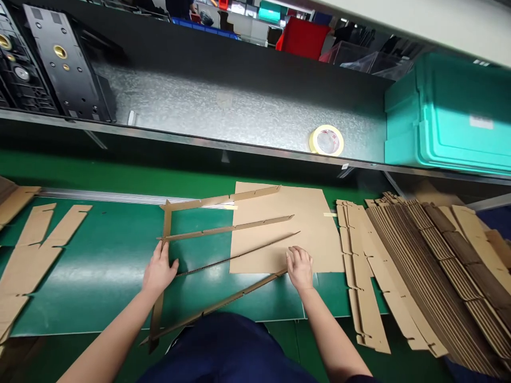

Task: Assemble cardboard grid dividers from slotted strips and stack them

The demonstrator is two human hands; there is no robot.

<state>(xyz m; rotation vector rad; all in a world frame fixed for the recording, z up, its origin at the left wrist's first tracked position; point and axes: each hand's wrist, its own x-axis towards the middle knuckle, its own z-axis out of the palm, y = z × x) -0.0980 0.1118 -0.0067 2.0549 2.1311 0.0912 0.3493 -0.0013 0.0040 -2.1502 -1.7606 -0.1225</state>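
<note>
Straddling one crosspiece (167, 222), left hand (158, 269) fingers parted; right hand (300, 267) curled, grip unclear, at one of four strips (243, 292).

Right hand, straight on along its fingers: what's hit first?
Probably the thin brown cardboard strip, third from the far side, near its free end, with the flat tan cardboard sheet behind. Height is unclear; the hand might pass over.

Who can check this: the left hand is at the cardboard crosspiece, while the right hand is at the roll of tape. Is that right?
No: in the head view the right hand is at the end of the nearest long strip, not the tape. The left hand is at the crosspiece.
</note>
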